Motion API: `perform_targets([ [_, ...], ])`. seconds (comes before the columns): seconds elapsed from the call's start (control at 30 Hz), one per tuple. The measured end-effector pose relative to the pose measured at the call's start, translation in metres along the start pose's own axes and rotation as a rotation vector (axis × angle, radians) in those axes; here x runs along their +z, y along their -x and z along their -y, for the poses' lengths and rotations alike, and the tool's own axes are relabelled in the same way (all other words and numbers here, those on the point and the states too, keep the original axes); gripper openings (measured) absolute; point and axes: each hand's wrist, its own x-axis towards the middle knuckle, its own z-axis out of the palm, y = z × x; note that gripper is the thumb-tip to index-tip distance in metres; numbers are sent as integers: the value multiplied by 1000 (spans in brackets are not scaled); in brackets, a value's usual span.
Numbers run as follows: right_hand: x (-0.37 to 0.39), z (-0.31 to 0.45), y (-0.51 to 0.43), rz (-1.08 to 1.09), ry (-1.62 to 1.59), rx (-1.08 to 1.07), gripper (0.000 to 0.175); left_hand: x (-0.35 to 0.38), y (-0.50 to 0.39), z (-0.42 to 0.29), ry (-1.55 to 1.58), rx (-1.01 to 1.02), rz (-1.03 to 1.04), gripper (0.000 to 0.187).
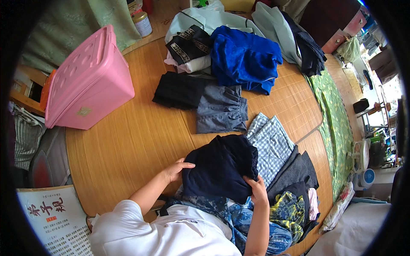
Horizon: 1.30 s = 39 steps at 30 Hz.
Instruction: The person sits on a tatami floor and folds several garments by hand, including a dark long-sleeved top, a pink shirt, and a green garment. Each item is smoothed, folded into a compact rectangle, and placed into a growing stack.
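Observation:
A folded dark navy garment (221, 163) with a gathered elastic edge is held over my lap. My left hand (177, 169) grips its left side, thumb on top. At the lower right corner, beside the gathered edge, my right hand (256, 187) pinches the cloth. Just beyond it lie folded grey trousers (221, 107) with an elastic waist, next to a folded black cloth (179, 91). A blue-and-white checked cloth (270, 140) lies partly behind the navy garment, with a dark grey garment (293, 172) to its right.
A pink lidded storage box (96, 86) stands at the left on the bamboo mat (134, 137). Farther back are a bright blue velvety garment (245, 59) and a black patterned garment (189, 44). A yellow-patterned cloth (288, 211) lies by my right side. A printed sheet (54, 220) is at lower left.

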Motion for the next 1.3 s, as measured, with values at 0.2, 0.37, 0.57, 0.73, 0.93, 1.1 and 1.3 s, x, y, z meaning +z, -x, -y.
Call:
perform_targets([
  [0.2, 2, -9, -6, 29, -89, -81, 21, -30, -30, -16, -96, 197, -3, 55],
  [0.37, 8, -10, -6, 45, -162, -39, 26, -65, -122, -83, 148, 398, -477, 79],
  [0.57, 12, -10, 0, -2, -181, -46, 26, -74, -192, -148, 248, 502, -971, 74],
  [0.73, 13, -12, 0, -17, -218, 11, 23, -81, -217, -173, 582, 613, -933, 67],
  [0.93, 14, -10, -1, -35, -214, 45, 21, -113, -223, -199, 676, 344, -641, 32],
  [1.1, 15, -10, 1, -16, -251, 34, 19, -102, -214, -188, 735, 697, -433, 35],
  [1.3, 14, -13, -2, -28, -268, 44, 22, -77, -132, -162, 516, 759, -283, 42],
])
